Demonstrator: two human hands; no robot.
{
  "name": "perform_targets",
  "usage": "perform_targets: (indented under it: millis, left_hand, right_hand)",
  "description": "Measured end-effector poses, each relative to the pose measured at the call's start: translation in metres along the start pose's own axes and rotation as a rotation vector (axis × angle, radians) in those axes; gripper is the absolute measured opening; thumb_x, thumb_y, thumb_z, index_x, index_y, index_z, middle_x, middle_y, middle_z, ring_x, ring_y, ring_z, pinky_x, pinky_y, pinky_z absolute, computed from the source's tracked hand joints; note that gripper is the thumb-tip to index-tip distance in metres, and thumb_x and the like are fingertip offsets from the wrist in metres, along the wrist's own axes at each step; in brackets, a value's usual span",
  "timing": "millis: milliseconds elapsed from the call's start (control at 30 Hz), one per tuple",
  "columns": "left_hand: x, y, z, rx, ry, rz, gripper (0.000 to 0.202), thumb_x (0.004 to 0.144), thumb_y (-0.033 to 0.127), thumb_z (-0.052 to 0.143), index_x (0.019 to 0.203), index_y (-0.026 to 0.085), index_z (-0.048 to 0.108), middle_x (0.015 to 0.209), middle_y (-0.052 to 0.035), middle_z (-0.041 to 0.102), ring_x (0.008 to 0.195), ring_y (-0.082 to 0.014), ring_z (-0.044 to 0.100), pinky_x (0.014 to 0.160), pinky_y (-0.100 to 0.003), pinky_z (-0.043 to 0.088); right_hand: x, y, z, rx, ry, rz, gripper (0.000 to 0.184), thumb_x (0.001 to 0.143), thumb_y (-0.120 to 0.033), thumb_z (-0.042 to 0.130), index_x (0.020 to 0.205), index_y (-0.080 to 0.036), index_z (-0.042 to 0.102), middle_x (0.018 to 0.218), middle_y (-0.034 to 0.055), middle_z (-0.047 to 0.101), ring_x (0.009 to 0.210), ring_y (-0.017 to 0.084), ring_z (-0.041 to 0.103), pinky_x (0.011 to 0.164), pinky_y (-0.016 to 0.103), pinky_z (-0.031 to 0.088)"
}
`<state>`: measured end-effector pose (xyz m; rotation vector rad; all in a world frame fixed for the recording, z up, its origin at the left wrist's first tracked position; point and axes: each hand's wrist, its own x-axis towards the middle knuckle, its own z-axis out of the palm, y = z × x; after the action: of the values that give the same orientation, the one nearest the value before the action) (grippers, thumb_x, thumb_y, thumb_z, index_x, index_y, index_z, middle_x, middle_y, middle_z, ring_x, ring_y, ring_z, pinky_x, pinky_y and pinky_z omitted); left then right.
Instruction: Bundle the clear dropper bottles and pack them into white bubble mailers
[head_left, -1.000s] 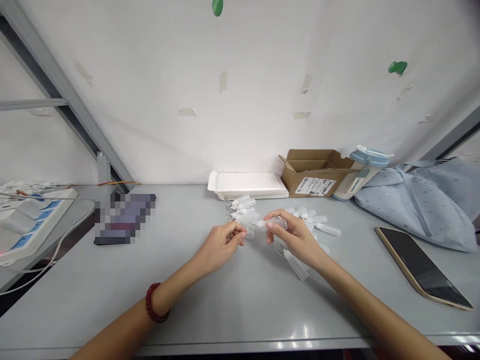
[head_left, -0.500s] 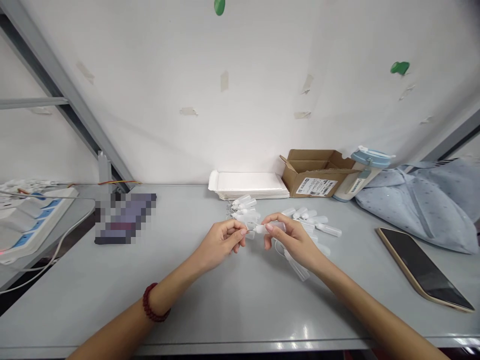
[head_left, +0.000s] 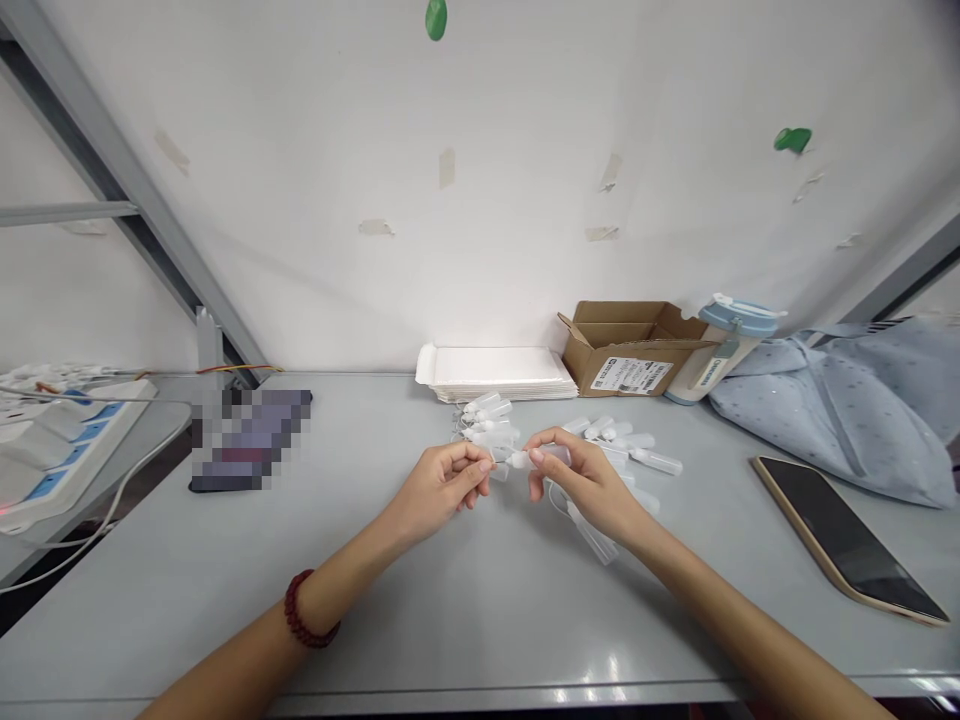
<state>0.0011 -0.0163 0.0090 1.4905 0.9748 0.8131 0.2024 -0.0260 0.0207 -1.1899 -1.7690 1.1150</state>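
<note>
Our right grip (head_left: 589, 484) is holding a small translucent bottle (head_left: 555, 454) above the desk (head_left: 420, 610), while our left grip (head_left: 444, 486) is pinching a thin dark piece (head_left: 501, 462) at its tip. We are judging the bottle light, soft-walled and slippery, and favouring a gentle body hold.

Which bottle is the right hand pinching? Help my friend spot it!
Start at the grey table, then find the right hand near its middle. It holds a small, whitish bottle, narrow end toward the left hand. Only this one is held there; neighbouring bottles lie on the table.
</note>
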Motion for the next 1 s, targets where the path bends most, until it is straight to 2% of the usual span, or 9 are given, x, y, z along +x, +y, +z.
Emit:
perform_targets:
  millis: [200,700,1000]
  left_hand:
    - [-0.0006,0.0008,0.0017,0.001,0.006,-0.006,0.023,0.083,0.036,0.052,0.075,0.015,0.055,0.063,0.0015,0.054,0.052,-0.008,0.045,0.05,-0.021,0.036]
    - [-0.0001,-0.0019,0.004,-0.015,0.035,-0.031,0.019,0.081,0.033,0.053,0.074,0.015,0.054,0.06,0.0031,0.052,0.05,-0.0071,0.044,0.049,-0.02,0.035]
    - [-0.0004,-0.0058,0.0037,-0.019,0.039,-0.05,0.02,0.081,0.033,0.054,0.073,0.015,0.054,0.06,0.0032,0.051,0.049,-0.0072,0.044,0.048,-0.02,0.034]
  right_hand:
    - [-0.0003,-0.0003,-0.0007,0.004,-0.024,0.013,0.028,0.088,-0.047,0.044,0.09,-0.021,0.053,0.055,-0.0047,0.061,0.043,0.008,0.028,0.045,0.023,0.022]
    - [-0.0012,0.0035,0.0041,0.03,-0.115,0.032,0.028,0.091,-0.048,0.039,0.092,-0.02,0.046,0.059,-0.0029,0.062,0.057,0.012,0.051,0.06,0.025,0.037]
    - [-0.0045,-0.0017,0.005,0.035,-0.185,0.095,0.026,0.089,-0.044,0.044,0.1,-0.021,0.039,0.065,-0.0031,0.061,0.057,0.012,0.052,0.059,0.025,0.04]
